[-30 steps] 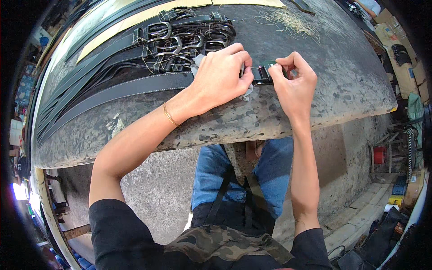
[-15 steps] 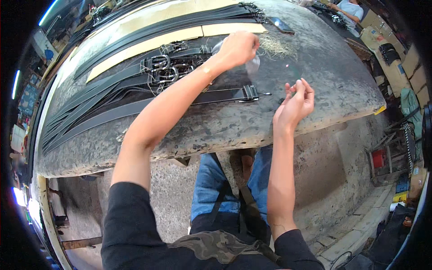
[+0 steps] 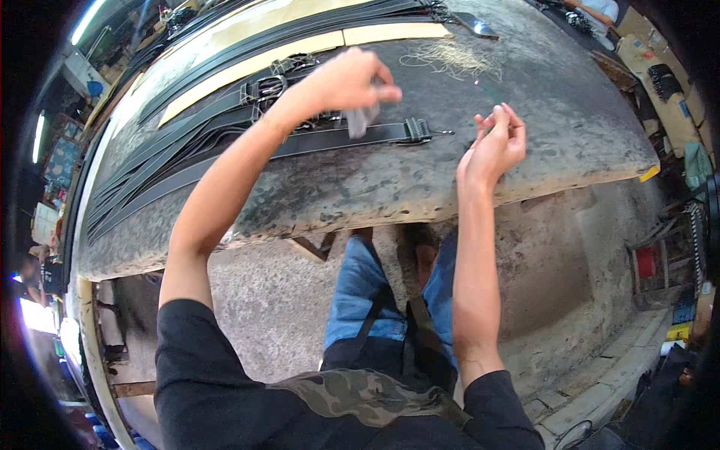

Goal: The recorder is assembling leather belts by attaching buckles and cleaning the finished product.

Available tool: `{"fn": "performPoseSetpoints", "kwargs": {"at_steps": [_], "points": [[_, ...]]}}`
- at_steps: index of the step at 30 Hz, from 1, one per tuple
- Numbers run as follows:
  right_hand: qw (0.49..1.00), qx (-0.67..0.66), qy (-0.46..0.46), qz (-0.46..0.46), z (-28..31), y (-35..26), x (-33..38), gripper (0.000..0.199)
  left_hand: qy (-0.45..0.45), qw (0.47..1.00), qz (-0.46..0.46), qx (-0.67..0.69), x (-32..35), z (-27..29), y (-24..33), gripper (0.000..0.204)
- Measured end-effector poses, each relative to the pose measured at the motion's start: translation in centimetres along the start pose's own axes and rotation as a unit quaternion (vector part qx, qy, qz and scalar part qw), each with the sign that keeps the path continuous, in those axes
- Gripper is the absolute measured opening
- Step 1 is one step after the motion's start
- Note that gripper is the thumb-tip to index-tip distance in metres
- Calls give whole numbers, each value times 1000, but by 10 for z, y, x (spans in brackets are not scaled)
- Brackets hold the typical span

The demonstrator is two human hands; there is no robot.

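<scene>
My left hand is closed and smeared by motion over the heap of metal buckles. A blurred grey thing hangs just under its fingers; I cannot make out its kind. Off to the right, my right hand is raised above the near part of the table, thumb and fingertips pressed together; whatever may be between them is too small to see. Between the hands lies the buckle end of a black belt with pale edge stitching. More black belts fan out to the left.
A tangle of pale threads lies beyond my right hand, near a dark phone-like slab. Yellowish strips and further belts run across the back of the worn table. Another person sits at the far right.
My left hand has swung left, away from the threads, and the grey thing has moved with it. My right hand has stayed nearly still. The whole view has shifted slightly.
</scene>
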State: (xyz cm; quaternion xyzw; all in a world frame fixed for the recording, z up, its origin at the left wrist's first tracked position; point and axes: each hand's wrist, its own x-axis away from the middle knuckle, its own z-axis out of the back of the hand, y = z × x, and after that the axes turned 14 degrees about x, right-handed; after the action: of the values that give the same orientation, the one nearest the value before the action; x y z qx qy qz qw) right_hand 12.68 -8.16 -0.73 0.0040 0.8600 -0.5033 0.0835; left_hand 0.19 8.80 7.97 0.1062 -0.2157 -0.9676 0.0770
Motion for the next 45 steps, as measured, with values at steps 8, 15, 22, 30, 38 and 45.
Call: {"fn": "performPoseSetpoints", "kwargs": {"at_steps": [8,15,22,30,38,45], "points": [[999,-25,-35,-4,-6,3,8,7,72,991,-92,-67,67,-57,17,30],[999,-24,-47,-11,-8,0,15,7,133,979,-146,-41,71,-69,9,12],[997,-23,-64,-20,-6,-3,13,6,124,988,-66,-65,70,-65,13,22],[997,-28,-64,-17,-7,-1,12,6,73,991,-86,-69,64,-50,12,18],[998,-51,-34,-16,-4,-3,12,6,-109,993,33,0,41,-16,9,23],[998,-46,-37,-14,-5,-3,10,6,43,998,-41,-19,47,-39,-9,24]]}}
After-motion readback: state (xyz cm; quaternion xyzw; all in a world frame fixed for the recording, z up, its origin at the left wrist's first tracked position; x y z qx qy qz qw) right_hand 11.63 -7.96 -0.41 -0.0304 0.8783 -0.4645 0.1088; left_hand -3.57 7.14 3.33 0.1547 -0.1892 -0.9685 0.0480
